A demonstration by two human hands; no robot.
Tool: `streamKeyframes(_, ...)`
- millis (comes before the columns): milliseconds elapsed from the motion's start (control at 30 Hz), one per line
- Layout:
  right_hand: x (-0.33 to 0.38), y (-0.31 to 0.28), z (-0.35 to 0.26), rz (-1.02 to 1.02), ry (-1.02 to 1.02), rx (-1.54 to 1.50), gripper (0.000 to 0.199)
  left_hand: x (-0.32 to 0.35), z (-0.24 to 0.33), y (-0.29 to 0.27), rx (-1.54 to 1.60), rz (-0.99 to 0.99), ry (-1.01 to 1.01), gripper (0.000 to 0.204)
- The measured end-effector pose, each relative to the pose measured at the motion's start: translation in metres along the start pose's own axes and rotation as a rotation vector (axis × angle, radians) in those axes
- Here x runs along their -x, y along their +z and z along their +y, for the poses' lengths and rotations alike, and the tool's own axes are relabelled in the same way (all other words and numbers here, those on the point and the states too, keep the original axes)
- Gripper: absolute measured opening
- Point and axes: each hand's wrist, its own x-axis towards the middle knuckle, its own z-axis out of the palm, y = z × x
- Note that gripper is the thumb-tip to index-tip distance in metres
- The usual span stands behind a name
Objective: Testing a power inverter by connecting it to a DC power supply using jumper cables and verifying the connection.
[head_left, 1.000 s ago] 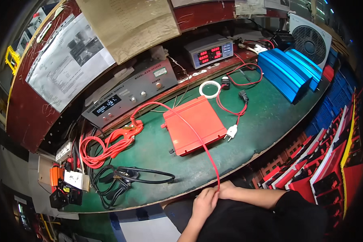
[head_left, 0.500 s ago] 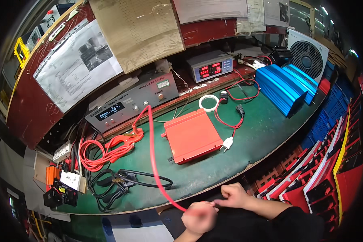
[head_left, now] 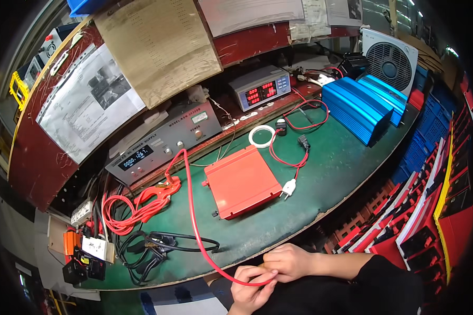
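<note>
At the bench's front edge my left hand (head_left: 251, 290) is closed on a thick red cable (head_left: 195, 226), close to its end. My right hand (head_left: 289, 261) meets it there with curled fingers, and the two hands' fingertips touch. Whatever my right fingers grip is hidden. From my hands the cable arches up to the front of a grey power supply (head_left: 163, 139). A red metal box (head_left: 243, 181) lies flat beyond my hands, with small terminals on its left side.
The green bench (head_left: 294, 220) also carries coiled red leads (head_left: 123, 212) with a clamp, black cables (head_left: 157, 244), a white plug (head_left: 288, 188), a tape ring (head_left: 261, 136) and a blue finned case (head_left: 356, 110). Behind stand a meter (head_left: 260, 90) and a fan (head_left: 389, 65). Red panels (head_left: 404, 226) stack at right.
My right hand has come down and left onto my left hand, and their fingers now meet at the cable's end. The whole view has shifted slightly.
</note>
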Motion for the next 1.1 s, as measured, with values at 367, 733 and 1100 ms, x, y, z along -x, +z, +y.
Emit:
streamKeyframes(367,-0.021,-0.052,0.029,0.670,0.462,-0.751,0.005,-0.007,-0.060,-0.070,0.026,0.776,-0.383,0.021)
streamKeyframes(733,-0.053,-0.052,0.044,0.297,0.484,-0.726,0.018,-0.140,-0.210,-0.067,-0.413,-0.024,-0.410,0.025)
streamKeyframes(1100,-0.072,-0.072,0.067,0.469,0.609,-0.922,0.020,-0.130,-0.230,-0.052,-0.399,-0.005,-0.370,0.035)
